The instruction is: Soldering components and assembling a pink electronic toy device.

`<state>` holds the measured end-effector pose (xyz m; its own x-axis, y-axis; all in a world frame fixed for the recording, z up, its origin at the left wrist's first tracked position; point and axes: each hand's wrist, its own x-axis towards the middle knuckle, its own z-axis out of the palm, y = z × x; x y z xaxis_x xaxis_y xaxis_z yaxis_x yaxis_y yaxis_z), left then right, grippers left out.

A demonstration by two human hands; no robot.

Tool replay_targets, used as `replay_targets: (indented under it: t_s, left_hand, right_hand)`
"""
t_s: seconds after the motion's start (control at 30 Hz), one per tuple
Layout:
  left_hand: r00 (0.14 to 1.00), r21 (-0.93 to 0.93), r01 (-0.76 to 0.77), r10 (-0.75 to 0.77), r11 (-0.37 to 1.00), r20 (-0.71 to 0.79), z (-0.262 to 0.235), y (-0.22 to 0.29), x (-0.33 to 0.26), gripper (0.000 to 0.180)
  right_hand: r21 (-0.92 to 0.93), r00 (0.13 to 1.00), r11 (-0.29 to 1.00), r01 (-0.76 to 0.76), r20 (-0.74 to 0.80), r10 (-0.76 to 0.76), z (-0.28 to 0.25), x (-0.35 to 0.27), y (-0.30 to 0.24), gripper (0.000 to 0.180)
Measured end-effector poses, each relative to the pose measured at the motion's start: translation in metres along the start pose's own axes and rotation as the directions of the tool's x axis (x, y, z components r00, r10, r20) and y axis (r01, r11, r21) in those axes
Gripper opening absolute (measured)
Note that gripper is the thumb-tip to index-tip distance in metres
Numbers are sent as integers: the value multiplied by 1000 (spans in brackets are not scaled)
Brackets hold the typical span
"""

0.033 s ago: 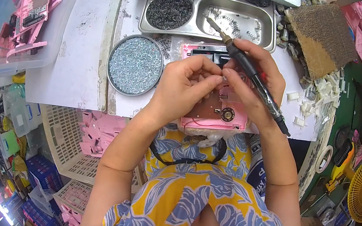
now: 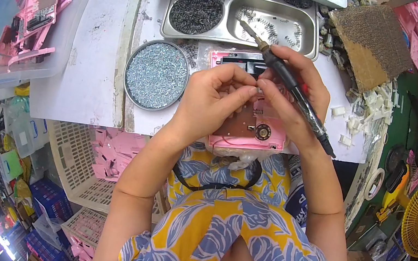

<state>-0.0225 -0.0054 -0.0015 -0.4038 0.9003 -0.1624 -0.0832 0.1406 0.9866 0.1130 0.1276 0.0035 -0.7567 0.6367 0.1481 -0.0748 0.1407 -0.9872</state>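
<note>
The left hand (image 2: 213, 99) and right hand (image 2: 292, 97) pinch fingertips together over one pink device (image 2: 250, 133), its brown circuit board exposed, at the table's (image 2: 93, 64) near edge. The right also grips one dark screwdriver (image 2: 288, 86). Left lies one round tin of screws (image 2: 156, 75); farther off, one two-compartment steel tray (image 2: 271, 25).

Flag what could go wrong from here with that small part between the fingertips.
The left hand and right hand pinch something tiny over the pink device; it might slip into the open casing. The black driver tool lies loosely across the right hand and could roll off. The round tin of screws sits near the table edge.
</note>
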Motion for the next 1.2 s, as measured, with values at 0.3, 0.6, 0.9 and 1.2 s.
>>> replay_targets:
  t_s: [0.3, 0.6, 0.9, 1.2]
  left_hand:
    - [999, 118, 2, 4, 993, -46, 0, 1, 2, 9]
    - [944, 635, -182, 315, 751, -102, 9, -8, 11, 10]
    - [932, 649, -171, 335, 742, -138, 8, -11, 13, 10]
    - [925, 643, -175, 348, 745, -153, 9, -12, 14, 10]
  right_hand:
    - [-213, 971, 951, 224, -31, -236, -12, -23, 7, 49]
    - [-94, 971, 984, 153, -169, -167, -64, -49, -17, 28]
    - [-223, 965, 940, 259, 83, -247, -60, -41, 6, 26]
    - [-211, 963, 941, 265, 100, -249, -54, -37, 9, 25]
